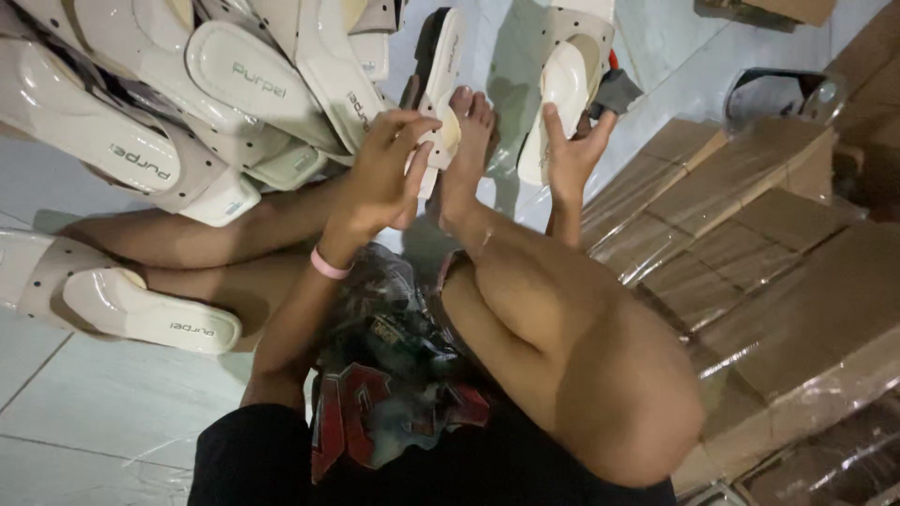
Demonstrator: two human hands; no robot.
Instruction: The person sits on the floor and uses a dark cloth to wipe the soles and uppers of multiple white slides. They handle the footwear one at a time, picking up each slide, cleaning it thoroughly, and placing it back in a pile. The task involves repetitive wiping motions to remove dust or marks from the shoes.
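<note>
Head view looking down on a seated person working on a tiled floor (84, 394). Left hand (380, 173) closing its fingers around a cream sandal (441, 89), pinching it near the lower end and tilting it on edge so that both the dark underside and the pale footbed are showing, apparently for checking. Bracing that same sandal against the toes of a raised bare foot (467, 141), probably to steady it while being handled. Right hand (572, 155) reaching further out, fingers spread and pressing flat against a second cream sandal (565, 94), propping it upright from below rather than wrapping around it; cannot tell how firm the hold is. Wearing a pink wristband (328, 265) on the left wrist. Lying to the left, a heap of matching cream sandals (187, 94), stacked loosely and close to reach. Resting apart on the floor, nearer the body, one more sandal (141, 314). Standing on the right, cardboard boxes wrapped in clear film (750, 262), packed side by side.
</note>
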